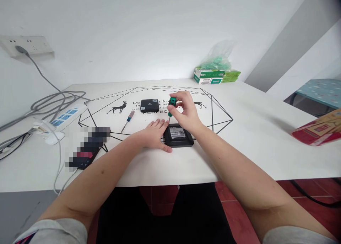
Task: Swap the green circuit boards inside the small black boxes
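Observation:
My right hand [185, 109] grips a screwdriver [172, 102] with a green and black handle, held upright. Its shaft points down at the upper left corner of a black box-shaped device [179, 141] with a white label on its upward face. Whether the tip sits in a screw is too small to tell. Flat on the table, my left hand [156, 135] rests against the device's left side, fingers stretched out. Behind it lies a second black box [149, 105], with small stickers. A screwdriver with a red and blue handle [129, 118] lies to the left.
A phone-like device [89, 148], partly pixelated, lies at the left beside a white power strip [66, 116] and coiled grey cables [53, 101]. Green and white boxes [209, 75] with a plastic bag [218, 59] stand at the back. A red and tan package [318, 130] is at the right edge.

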Demonstrator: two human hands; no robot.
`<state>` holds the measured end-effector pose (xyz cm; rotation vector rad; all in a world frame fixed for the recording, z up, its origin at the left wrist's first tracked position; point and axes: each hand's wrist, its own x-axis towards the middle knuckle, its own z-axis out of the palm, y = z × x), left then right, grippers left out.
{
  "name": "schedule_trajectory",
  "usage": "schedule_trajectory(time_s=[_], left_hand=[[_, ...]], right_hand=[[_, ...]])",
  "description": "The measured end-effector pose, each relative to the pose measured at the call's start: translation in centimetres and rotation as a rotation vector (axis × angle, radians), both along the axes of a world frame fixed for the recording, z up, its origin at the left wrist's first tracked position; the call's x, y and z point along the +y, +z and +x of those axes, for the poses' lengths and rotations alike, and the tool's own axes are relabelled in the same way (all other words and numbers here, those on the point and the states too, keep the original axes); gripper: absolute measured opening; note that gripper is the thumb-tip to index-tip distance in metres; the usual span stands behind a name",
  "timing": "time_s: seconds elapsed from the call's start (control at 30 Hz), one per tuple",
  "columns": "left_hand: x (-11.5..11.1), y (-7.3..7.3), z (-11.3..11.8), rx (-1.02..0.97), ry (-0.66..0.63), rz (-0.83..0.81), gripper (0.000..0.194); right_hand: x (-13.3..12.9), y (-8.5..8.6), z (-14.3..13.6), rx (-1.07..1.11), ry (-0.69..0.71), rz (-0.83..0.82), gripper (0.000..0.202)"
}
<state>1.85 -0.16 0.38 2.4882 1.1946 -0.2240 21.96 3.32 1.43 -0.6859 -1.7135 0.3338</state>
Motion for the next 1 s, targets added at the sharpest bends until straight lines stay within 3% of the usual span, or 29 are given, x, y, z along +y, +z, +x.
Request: schedule_trajectory(time_s=[0.27, 0.4, 0.5, 0.67, 0.87, 1.0], left_hand=[[-0.10, 0.26, 0.13, 0.013, 0.003, -0.005, 0.154], [-0.11, 0.22, 0.14, 0.015, 0.007, -0.012, 0.155], [-0.11, 0.23, 0.11, 0.006, 0.004, -0.001, 0.156], [-0.06, 0.18, 0.00, -0.001, 0.001, 0.006, 0.156], [0.00, -0.02, -0.06, -0.020, -0.006, -0.003, 0.156], [-0.07, 0.12, -0.04, -0.023, 0.001, -0.020, 0.154]], right_hand=[[0.24, -0.47, -0.18, 0.011, 0.024, -0.041, 0.054], [0.11, -0.50, -0.05, 0.032, 0.109, -0.104, 0.045], [0.01, -0.19, 0.06, -0.001, 0.084, -0.076, 0.036], [0.09, 0.14, 0.10, -0.078, -0.021, -0.041, 0.044], [0.13, -0.26, -0.12, 0.008, 0.047, -0.091, 0.054], [0.03, -0.19, -0.02, -0.002, 0.085, -0.092, 0.041]])
